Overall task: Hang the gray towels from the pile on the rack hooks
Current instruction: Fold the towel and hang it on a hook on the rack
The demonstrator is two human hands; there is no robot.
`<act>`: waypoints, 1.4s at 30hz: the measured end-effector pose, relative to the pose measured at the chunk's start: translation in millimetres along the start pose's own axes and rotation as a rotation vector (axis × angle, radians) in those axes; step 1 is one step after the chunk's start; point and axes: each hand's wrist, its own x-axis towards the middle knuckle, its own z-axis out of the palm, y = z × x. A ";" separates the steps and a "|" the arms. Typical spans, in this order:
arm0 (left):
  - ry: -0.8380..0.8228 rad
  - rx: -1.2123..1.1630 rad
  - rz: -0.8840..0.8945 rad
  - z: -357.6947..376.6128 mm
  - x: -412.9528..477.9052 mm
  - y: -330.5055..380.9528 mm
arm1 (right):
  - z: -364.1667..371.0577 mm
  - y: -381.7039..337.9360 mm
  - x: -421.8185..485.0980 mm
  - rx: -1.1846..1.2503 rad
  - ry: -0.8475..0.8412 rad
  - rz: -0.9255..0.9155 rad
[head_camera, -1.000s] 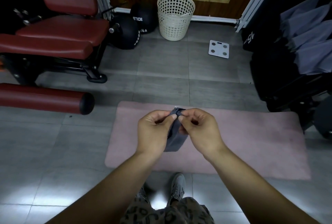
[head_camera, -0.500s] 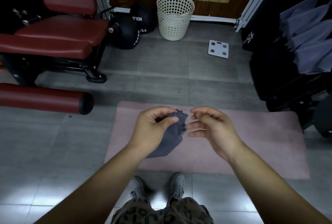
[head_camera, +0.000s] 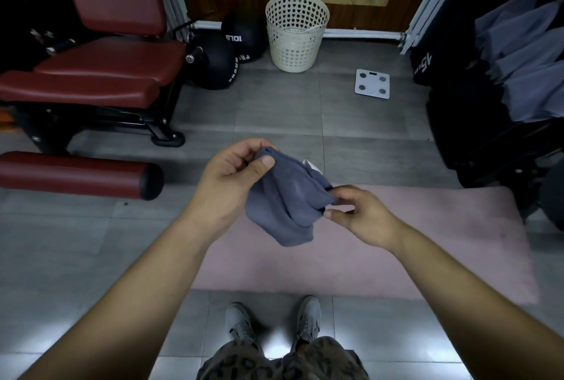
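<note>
A small gray towel [head_camera: 287, 196] hangs bunched in the air in front of me, above a pink mat [head_camera: 412, 242]. My left hand [head_camera: 235, 172] pinches its upper left corner between thumb and fingers. My right hand [head_camera: 357, 211] pinches the towel's right edge lower down. A white label shows at the towel's top. Several gray towels [head_camera: 525, 53] hang on a dark rack [head_camera: 476, 135] at the far right. No pile is in view.
A red padded exercise bench [head_camera: 100, 68] and its roller [head_camera: 73, 173] fill the left side. Two black medicine balls [head_camera: 219, 62], a cream perforated basket [head_camera: 296, 28] and a white bathroom scale [head_camera: 372, 83] stand on the gray tiled floor ahead. My shoes [head_camera: 274, 318] are below.
My right hand let go of the towel, then took hold of its right edge lower down. My left hand lifted its corner, and the towel spread wider between the hands.
</note>
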 end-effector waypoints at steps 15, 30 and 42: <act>0.360 0.180 -0.094 -46.7 24.0 -28.8 | -45.1 -45.7 -21.5 -0.660 0.011 -0.329; 0.256 0.140 -0.069 -47.3 27.0 -33.2 | -58.6 -80.7 -27.9 -0.616 0.175 -0.192; -0.328 1.287 -0.080 -31.7 21.8 -33.9 | -36.7 -61.6 -20.6 0.040 0.254 -0.040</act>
